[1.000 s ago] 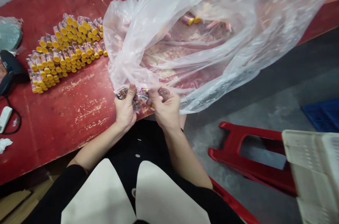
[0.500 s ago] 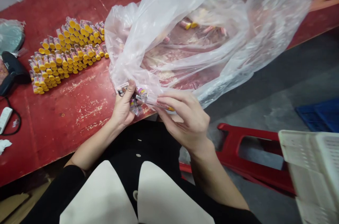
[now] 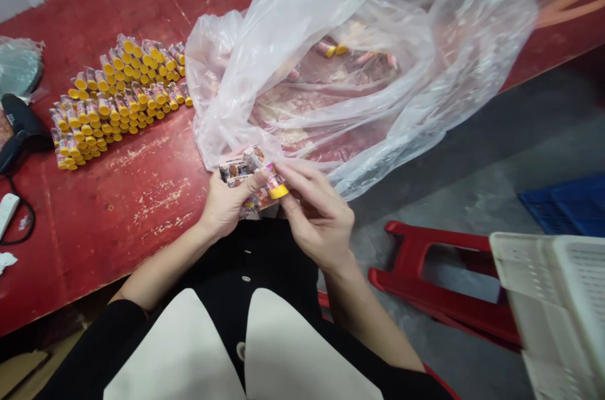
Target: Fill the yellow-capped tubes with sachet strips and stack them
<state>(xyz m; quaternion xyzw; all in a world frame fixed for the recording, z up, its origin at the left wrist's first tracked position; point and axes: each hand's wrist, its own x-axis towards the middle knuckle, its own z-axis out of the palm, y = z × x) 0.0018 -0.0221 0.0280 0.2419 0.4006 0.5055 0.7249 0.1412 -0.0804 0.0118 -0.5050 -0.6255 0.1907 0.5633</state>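
Small printed packets (image 3: 235, 171) in clear wrap are gripped in my left hand (image 3: 225, 203), its thumb pressed over them. My right hand (image 3: 317, 211) pinches a yellow-capped tube (image 3: 275, 184) with a pink printed body. The tube's upper end meets the packets at my left fingertips. Just beyond both hands lies a large clear plastic bag (image 3: 293, 97), wide open, with a few yellow-capped tubes (image 3: 329, 48) inside it. To the left, many wrapped yellow-capped tubes (image 3: 118, 97) are stacked in rows on the red table (image 3: 155, 186).
A black handheld device (image 3: 23, 126) and a white power strip (image 3: 8, 214) lie at the table's left. Beyond the near edge on the right are a red stool (image 3: 439, 280), a white plastic crate (image 3: 534, 286) and blue crates (image 3: 567, 201) on the floor.
My right hand has moved left to my left hand, and the yellow-capped tube now shows upright between its fingers. More of the printed packets shows in my left hand.
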